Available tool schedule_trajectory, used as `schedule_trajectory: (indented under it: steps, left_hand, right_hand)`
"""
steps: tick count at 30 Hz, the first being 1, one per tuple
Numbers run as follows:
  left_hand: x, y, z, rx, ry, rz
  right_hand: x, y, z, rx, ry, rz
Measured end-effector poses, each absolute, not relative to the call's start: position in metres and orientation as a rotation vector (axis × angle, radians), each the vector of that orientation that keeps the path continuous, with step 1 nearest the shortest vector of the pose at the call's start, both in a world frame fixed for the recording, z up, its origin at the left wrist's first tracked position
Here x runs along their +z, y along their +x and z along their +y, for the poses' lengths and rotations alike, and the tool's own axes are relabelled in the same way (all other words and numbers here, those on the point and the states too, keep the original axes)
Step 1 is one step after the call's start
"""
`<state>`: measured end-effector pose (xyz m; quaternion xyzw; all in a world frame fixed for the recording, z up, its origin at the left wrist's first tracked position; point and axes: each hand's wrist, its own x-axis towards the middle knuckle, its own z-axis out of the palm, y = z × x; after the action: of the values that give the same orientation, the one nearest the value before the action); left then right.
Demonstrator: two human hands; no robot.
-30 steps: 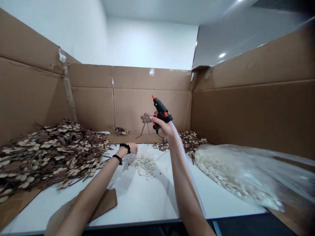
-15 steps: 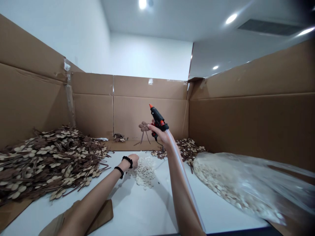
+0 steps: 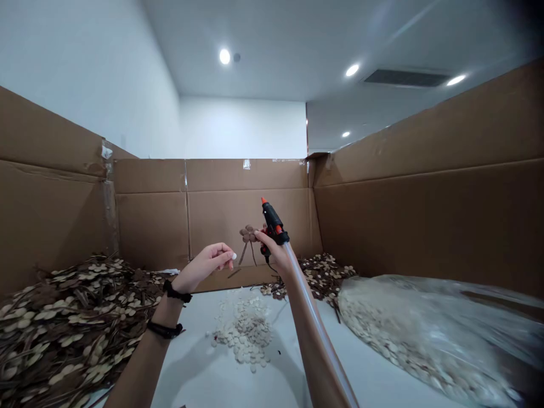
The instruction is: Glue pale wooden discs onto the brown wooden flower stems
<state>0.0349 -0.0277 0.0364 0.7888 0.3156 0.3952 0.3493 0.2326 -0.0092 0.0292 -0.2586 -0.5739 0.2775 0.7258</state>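
My right hand (image 3: 274, 254) is raised over the white table (image 3: 204, 374) and grips a black glue gun (image 3: 272, 221) with an orange tip pointing up; a clear glue stick (image 3: 317, 334) runs back along my forearm. The same hand also holds a brown wooden flower piece (image 3: 249, 235) on thin stems. My left hand (image 3: 206, 265) is lifted beside it, fingers pinched on a small pale wooden disc (image 3: 233, 256). Below lies a loose heap of pale discs (image 3: 246, 331).
Cardboard walls (image 3: 238, 209) enclose the table on three sides. A big pile of finished brown flower pieces (image 3: 63, 323) fills the left. A smaller brown pile (image 3: 323, 272) sits at the back right, and a clear plastic bag of discs (image 3: 425, 334) lies on the right.
My left hand has risen from the disc heap on the table with a disc pinched in its fingers, moving up toward the flower piece. The camera view has tilted upward.
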Motion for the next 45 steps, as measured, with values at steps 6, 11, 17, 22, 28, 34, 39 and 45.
schedule_trajectory:
  steps: [6, 11, 17, 22, 28, 34, 39, 45]
  left_hand:
    - [0.045, 0.046, -0.048, 1.325, 1.946, 0.879]
    - [0.039, 0.054, -0.041, 1.554, 1.990, 0.922]
    - [0.036, 0.057, -0.042, 1.690, 2.012, 1.042]
    - [0.032, 0.056, -0.034, 1.731, 2.075, 1.176]
    - [0.030, 0.057, -0.031, 1.794, 2.129, 1.201]
    - [0.029, 0.056, -0.027, 1.771, 2.034, 1.073]
    - [0.030, 0.058, -0.027, 1.470, 1.830, 0.931]
    - [0.028, 0.065, -0.031, 1.406, 1.795, 0.755]
  right_hand:
    - [0.033, 0.229, -0.014, 0.480, -0.612, -1.351]
    - [0.038, 0.222, -0.021, 0.460, -0.602, -1.523]
    - [0.041, 0.213, -0.031, 0.558, -0.602, -1.557]
    - [0.038, 0.213, -0.028, 0.596, -0.602, -1.564]
    - [0.032, 0.218, -0.019, 0.601, -0.610, -1.571]
    - [0.031, 0.219, -0.018, 0.589, -0.602, -1.570]
    - [0.030, 0.217, -0.019, 0.606, -0.579, -1.571]
    - [0.029, 0.213, -0.018, 0.644, -0.535, -1.576]
